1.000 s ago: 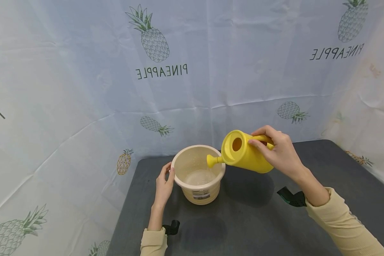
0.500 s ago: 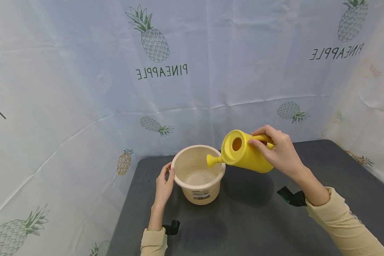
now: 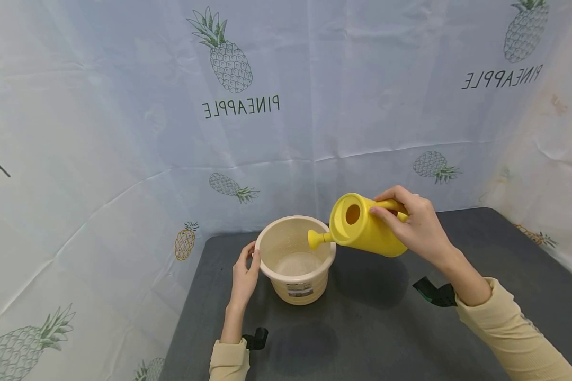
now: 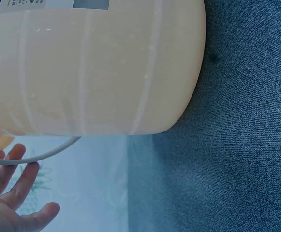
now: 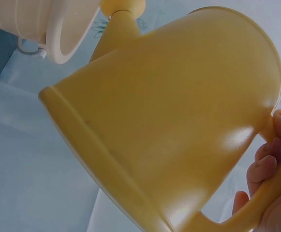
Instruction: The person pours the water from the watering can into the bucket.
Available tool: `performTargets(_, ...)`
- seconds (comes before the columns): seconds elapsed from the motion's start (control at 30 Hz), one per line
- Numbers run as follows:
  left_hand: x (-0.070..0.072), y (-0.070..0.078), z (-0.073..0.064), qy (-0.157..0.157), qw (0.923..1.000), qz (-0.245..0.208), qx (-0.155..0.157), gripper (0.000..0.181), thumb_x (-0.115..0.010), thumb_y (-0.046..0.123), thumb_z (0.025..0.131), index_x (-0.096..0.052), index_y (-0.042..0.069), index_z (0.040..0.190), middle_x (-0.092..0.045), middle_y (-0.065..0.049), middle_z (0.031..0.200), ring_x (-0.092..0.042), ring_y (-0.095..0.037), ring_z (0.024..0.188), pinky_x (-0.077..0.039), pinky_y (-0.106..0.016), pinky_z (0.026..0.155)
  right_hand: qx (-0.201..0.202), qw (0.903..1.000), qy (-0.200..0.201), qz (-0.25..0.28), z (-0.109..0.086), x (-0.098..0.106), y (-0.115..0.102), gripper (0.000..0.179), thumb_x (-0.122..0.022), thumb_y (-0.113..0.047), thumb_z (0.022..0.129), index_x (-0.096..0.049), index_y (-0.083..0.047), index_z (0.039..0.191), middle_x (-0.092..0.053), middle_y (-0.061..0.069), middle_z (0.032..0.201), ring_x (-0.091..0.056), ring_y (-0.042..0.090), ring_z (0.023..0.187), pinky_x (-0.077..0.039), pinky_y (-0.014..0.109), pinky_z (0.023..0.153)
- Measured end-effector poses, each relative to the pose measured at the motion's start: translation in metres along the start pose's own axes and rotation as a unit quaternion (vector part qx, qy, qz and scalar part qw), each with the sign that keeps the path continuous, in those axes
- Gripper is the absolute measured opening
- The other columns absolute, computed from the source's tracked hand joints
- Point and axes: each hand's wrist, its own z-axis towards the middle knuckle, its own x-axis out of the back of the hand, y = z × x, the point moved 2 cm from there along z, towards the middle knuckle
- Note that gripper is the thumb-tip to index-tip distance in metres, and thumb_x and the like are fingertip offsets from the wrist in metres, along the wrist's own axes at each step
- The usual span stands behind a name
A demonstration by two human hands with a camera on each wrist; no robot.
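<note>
A cream plastic bucket (image 3: 300,288) stands upright on the dark table, a label on its front. My left hand (image 3: 244,278) holds its left side, thumb at the rim and fingers by the thin bail handle (image 4: 46,154). My right hand (image 3: 414,225) grips the handle of a yellow watering can (image 3: 374,230), fingers wrapped round it. The can is tilted left, and its spout head (image 3: 316,239) reaches over the bucket's right rim. No stream shows from the spout. Small pale specks dot the bucket's inner wall.
The dark table (image 3: 372,338) stretches under both forearms. A pale curtain (image 3: 343,116) printed with pineapples hangs close behind and around it. Dark straps (image 3: 438,295) sit at the wrists.
</note>
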Motion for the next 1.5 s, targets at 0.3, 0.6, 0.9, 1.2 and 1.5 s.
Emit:
performTargets(0.3,-0.0008,-0.0016,-0.0001,0.003,0.9999,0.011,-0.012,0.037,-0.046,0.009,0.098,-0.045,-0.008,0.130,-0.053,-0.027,0.120,-0.043,-0.040,0.119,-0.034,-0.057,0.094,0.004,1.0000,0.000,0.002,0.0006,0.0004,-0.0006,0.030,-0.075,0.013,0.067,-0.062,0.000,0.091,-0.064,0.004,0.080,-0.052,0.004,0.070,-0.033,0.025,0.070)
performTargets(0.6,-0.0007,-0.0019,0.0011,0.004,0.9999,0.009,-0.006,0.037,-0.046,0.013,0.099,-0.047,-0.006,0.130,-0.054,-0.026,0.120,-0.044,-0.039,0.119,-0.035,-0.056,0.094,0.004,1.0000,-0.005,-0.002,0.0011,0.0001,0.0006,0.029,-0.075,0.012,0.068,-0.062,0.000,0.091,-0.064,0.004,0.081,-0.052,0.004,0.070,-0.034,0.024,0.070)
performTargets(0.9,-0.0006,-0.0021,0.0010,0.004,0.9999,0.013,-0.005,0.037,-0.046,0.013,0.099,-0.047,-0.005,0.130,-0.054,-0.026,0.121,-0.044,-0.039,0.119,-0.035,-0.056,0.095,0.007,0.9999,-0.008,-0.001,0.0018,-0.0011,0.0007,0.029,-0.074,0.012,0.068,-0.061,0.000,0.091,-0.064,0.004,0.081,-0.053,0.005,0.069,-0.034,0.024,0.070)
performTargets(1.2,0.0000,-0.0012,0.0011,0.004,0.9999,0.015,0.004,0.037,-0.046,0.014,0.099,-0.047,-0.004,0.131,-0.054,-0.024,0.122,-0.043,-0.038,0.120,-0.035,-0.054,0.096,0.006,0.9999,-0.008,0.000,0.0029,-0.0010,-0.0005,0.029,-0.075,0.011,0.068,-0.061,-0.001,0.091,-0.064,0.004,0.080,-0.052,0.005,0.069,-0.031,0.026,0.070)
performTargets(1.5,0.0001,-0.0018,0.0009,0.004,0.9999,0.014,0.002,0.037,-0.047,0.014,0.099,-0.047,-0.004,0.131,-0.054,-0.024,0.121,-0.043,-0.038,0.121,-0.034,-0.054,0.096,0.008,0.9999,-0.007,0.001,0.0035,-0.0007,-0.0015,0.029,-0.075,0.011,0.068,-0.061,0.000,0.091,-0.064,0.004,0.080,-0.052,0.005,0.069,-0.030,0.026,0.070)
